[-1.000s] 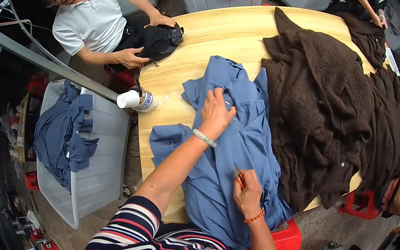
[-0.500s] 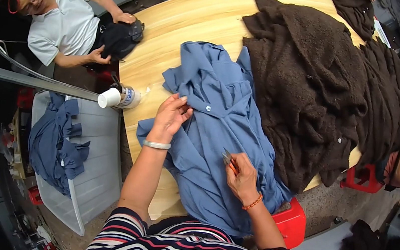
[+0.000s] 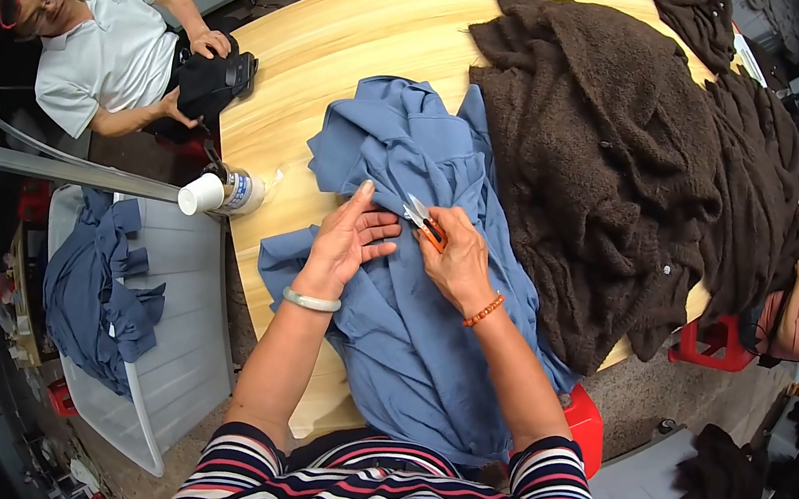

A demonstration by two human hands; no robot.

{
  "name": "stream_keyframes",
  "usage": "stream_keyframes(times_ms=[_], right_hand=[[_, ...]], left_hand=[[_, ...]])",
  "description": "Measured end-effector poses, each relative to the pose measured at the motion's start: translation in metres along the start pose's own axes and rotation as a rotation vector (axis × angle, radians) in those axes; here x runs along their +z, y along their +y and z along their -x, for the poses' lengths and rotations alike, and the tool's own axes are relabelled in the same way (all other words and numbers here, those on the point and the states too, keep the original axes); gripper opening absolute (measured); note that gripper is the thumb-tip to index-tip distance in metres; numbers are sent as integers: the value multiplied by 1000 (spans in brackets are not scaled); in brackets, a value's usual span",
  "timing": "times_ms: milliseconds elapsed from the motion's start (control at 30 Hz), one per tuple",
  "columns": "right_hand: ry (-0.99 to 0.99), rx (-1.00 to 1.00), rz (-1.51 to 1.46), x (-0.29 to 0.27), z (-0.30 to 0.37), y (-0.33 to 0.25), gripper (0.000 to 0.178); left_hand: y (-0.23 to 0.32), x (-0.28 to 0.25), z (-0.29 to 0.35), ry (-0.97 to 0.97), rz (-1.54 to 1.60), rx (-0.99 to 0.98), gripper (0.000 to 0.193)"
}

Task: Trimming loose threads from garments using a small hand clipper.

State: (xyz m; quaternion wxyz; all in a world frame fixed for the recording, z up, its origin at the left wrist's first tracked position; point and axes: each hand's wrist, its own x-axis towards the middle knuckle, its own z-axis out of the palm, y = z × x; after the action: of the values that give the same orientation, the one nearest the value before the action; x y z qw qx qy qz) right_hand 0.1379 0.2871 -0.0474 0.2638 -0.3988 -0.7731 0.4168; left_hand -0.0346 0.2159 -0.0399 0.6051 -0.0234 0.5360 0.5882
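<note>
Your left hand [image 3: 350, 240]: fingers loosely spread, palm turned inward, over blue shirt [image 3: 417, 343]; cannot tell if touching. Shirt lies rumpled on desk [image 3: 326, 43], right in front of you: looks light, soft, limp, likely to shift and crease, unlikely to break; best pinched by gathered folds. Your right hand [image 3: 461, 261] wraps orange-handled snips [image 3: 433, 235], blades toward left hand: probably light, stiff, sharp; grip handles only. Brown clothes [image 3: 602, 165] farther right look thicker, heavier.
</note>
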Motion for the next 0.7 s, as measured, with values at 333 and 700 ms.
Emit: stream_keyframes(times_ms=[333,700], right_hand=[[-58,-142,-137,2,14,-4,23],[-99,-82,-150,11,-12,-15,28]], left_hand=[[-11,-26,-13,-109,-112,85,21],[-11,-33,14,-237,388,148,13]])
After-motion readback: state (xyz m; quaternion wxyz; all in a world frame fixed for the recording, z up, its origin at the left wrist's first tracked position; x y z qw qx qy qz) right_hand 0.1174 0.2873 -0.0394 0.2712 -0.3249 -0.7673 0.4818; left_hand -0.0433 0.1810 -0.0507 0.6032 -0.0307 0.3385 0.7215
